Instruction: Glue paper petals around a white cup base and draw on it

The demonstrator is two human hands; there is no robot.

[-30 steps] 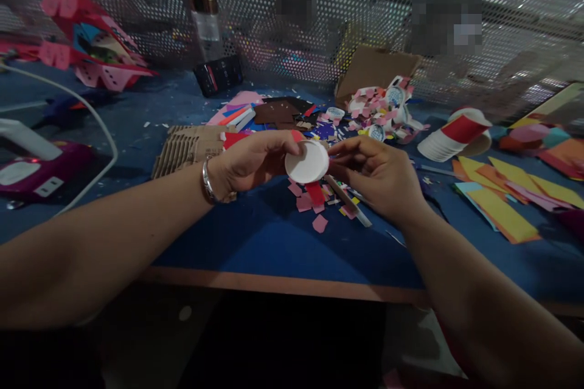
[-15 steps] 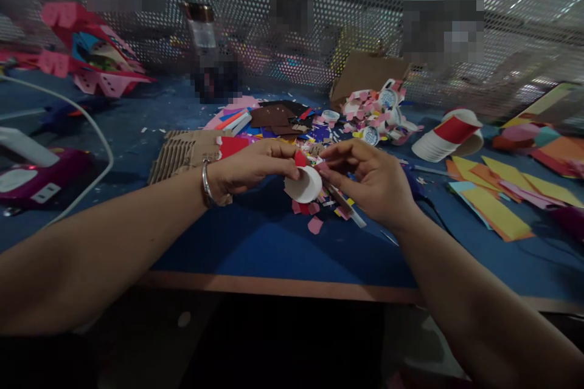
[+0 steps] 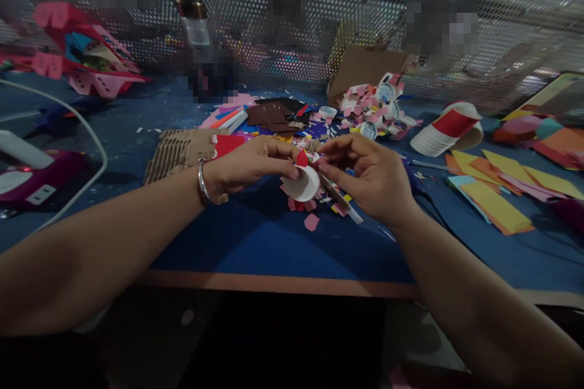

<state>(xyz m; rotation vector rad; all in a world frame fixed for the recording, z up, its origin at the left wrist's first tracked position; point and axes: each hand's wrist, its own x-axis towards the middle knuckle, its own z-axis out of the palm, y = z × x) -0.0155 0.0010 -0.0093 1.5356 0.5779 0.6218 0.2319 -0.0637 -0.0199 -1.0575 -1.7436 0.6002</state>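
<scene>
My left hand (image 3: 255,167), with a silver bangle at the wrist, pinches a white paper disc (image 3: 305,185) between thumb and fingers. A small red paper piece (image 3: 302,158) stands up at the disc's upper edge. Close by on the right, my right hand (image 3: 367,173) is closed in a pinch at the edge of the disc; what its fingertips hold is too small to make out. Beneath the hands lie pink paper scraps (image 3: 311,222) and a narrow pale strip (image 3: 349,209). Corrugated cardboard (image 3: 176,152) lies beside my left hand.
Paper cups with a red band (image 3: 449,129) lie on their side to the right, near yellow and orange paper sheets (image 3: 497,200). A scrap pile (image 3: 376,106) and brown sheets (image 3: 271,114) are behind the hands. A purple power strip (image 3: 43,179) and white cable (image 3: 98,134) are left.
The view has shifted slightly. Both hands stay close together at the disc, with the left hand's grip unchanged and the right fingertips still pinched at its edge.
</scene>
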